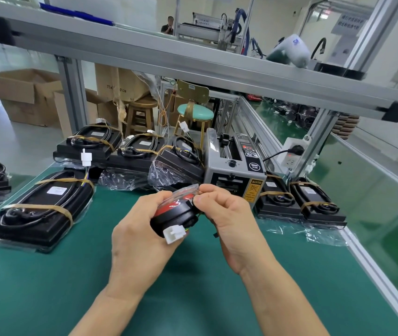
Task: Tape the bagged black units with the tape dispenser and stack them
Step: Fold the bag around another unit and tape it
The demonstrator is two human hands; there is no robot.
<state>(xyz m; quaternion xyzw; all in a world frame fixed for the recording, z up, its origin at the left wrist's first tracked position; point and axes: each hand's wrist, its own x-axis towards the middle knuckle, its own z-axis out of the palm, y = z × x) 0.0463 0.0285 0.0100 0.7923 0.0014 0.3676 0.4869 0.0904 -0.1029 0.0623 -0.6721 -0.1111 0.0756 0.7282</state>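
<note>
Right now both hands are lifted over the green mat [193, 299], busy with one small round black unit [177, 215] that has a red face and sits in a clear plastic bag. The left hand [139, 229] wraps around the unit from below and behind, while the right hand [229, 214] pinches the loose bag flap at its top edge, just in front of the tape dispenser [235, 166]. To do this step well, I would pull the flap taut and fold it flat against the body, keeping the white connector [175, 235] and its wires tucked clear, so a strip from the dispenser's slot lands on smooth film. That film looks thin, glossy and crinkly, likely slippery; the unit's shell is hard and matte. Left of the left hand lies a flat black bagged unit [38, 209] banded with tan tape, more behind it, and two taped ones [299, 202] sit right of the right hand.
</note>
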